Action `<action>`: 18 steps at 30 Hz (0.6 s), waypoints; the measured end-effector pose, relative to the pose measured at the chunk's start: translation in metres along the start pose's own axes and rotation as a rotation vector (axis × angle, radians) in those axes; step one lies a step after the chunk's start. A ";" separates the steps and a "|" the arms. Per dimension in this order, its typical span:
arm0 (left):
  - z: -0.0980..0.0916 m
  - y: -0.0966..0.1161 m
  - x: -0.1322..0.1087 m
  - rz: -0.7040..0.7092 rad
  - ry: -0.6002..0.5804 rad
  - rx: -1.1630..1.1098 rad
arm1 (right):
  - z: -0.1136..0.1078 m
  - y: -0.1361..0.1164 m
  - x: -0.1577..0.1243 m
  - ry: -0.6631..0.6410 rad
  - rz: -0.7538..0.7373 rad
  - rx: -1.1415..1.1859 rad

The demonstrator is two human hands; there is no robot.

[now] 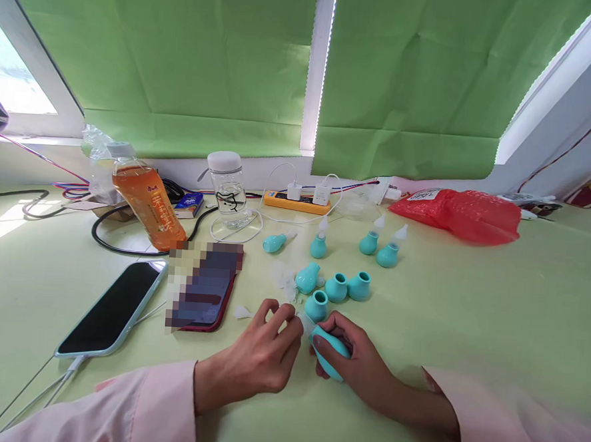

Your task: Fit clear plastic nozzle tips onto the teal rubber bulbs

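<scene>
Tabletop, teal bulb in right fingers

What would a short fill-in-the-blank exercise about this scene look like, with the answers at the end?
The person's ____ hand wraps around a bulb.
The window blinds are colored ____.
The number of white chargers plugged into the power strip is ____.
The number of standing bulbs showing open tops is ____.

Missing words: right; green; two; three.
</scene>
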State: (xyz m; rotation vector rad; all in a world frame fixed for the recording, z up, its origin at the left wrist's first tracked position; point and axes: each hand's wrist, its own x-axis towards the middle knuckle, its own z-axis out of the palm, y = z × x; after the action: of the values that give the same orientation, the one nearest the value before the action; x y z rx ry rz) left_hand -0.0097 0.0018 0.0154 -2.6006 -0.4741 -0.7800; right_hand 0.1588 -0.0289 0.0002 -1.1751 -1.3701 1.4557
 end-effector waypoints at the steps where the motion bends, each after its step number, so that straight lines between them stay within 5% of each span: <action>1: 0.000 -0.001 0.000 0.023 -0.016 0.001 | 0.000 -0.001 0.000 0.007 0.004 -0.002; 6: 0.004 -0.006 0.000 0.008 -0.057 -0.017 | 0.000 -0.002 0.000 0.002 0.007 0.019; 13: 0.004 -0.008 0.002 0.064 0.101 -0.021 | -0.006 0.002 0.006 -0.038 0.001 0.093; 15: -0.002 -0.009 0.005 -0.021 0.169 -0.080 | -0.008 0.002 0.008 -0.038 -0.005 0.130; 18: -0.019 -0.015 0.014 -0.332 0.297 -0.261 | -0.009 0.002 0.006 -0.042 -0.040 0.188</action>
State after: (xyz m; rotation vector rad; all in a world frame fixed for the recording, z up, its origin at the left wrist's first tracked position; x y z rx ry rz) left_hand -0.0136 0.0096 0.0419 -2.6018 -0.7678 -1.3993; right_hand 0.1659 -0.0208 -0.0026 -0.9975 -1.2473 1.5514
